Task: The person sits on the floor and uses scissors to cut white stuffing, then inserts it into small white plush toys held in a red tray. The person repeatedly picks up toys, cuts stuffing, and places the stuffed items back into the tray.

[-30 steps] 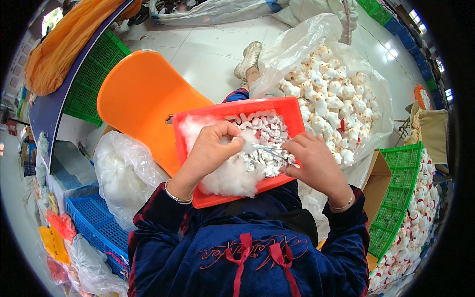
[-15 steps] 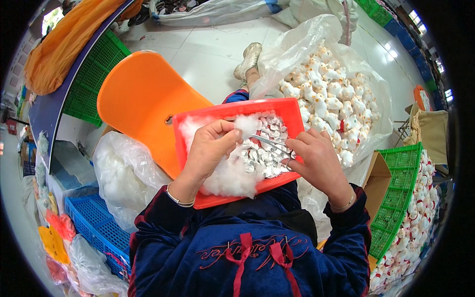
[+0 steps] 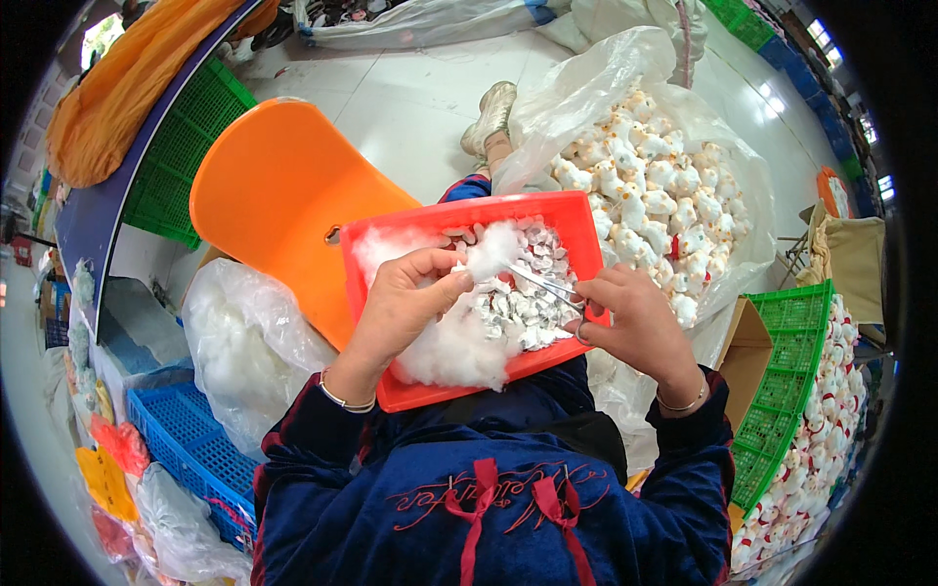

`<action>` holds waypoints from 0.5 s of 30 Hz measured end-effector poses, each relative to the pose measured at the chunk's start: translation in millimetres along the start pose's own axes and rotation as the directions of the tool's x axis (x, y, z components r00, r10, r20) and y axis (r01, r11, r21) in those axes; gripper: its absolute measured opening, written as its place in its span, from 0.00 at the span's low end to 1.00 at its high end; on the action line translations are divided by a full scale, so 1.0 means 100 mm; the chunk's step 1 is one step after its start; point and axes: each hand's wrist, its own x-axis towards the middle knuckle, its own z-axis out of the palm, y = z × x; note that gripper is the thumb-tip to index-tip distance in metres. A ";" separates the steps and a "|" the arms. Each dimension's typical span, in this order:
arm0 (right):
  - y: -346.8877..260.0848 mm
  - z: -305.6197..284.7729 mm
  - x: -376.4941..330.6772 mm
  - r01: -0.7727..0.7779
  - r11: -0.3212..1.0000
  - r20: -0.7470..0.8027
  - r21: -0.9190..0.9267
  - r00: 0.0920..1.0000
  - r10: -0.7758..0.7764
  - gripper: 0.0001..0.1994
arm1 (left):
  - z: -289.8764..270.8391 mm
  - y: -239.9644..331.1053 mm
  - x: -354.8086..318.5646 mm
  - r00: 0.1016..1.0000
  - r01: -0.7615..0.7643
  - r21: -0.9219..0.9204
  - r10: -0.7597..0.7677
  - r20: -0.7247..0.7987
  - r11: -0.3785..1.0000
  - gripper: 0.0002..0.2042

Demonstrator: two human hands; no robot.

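Right hand (image 3: 633, 317) holds a metal tool (image 3: 540, 282) at white fluff (image 3: 496, 250)

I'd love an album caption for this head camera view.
Over a red tray, the right fingers hold a scissor-like tool to white fluff.

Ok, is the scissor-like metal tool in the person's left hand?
No: the right hand holds the scissor-like metal tool by its handle end, its tips at a white tuft of stuffing.

Shiny metal tool (image 3: 540, 282), fluffy matt fibre (image 3: 454, 356), smooth plastic tray (image 3: 586, 232) (faintly glossy), velvety cloth top (image 3: 391, 552)
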 end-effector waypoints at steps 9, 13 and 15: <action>-0.01 -0.07 -0.12 0.021 0.992 0.115 -0.126 0.993 -0.006 0.26 | -0.01 0.01 0.03 0.995 -0.088 0.133 0.092 -0.029 0.987 0.10; -0.09 -0.35 -0.17 0.024 0.999 0.190 0.040 0.981 -0.031 0.29 | 0.02 0.06 0.00 0.975 -0.188 0.325 0.215 -0.048 0.927 0.09; -0.13 -0.30 -0.11 0.125 0.990 -0.049 -0.069 0.990 -0.129 0.29 | 0.07 0.10 -0.02 0.972 -0.205 0.349 0.232 -0.036 0.914 0.09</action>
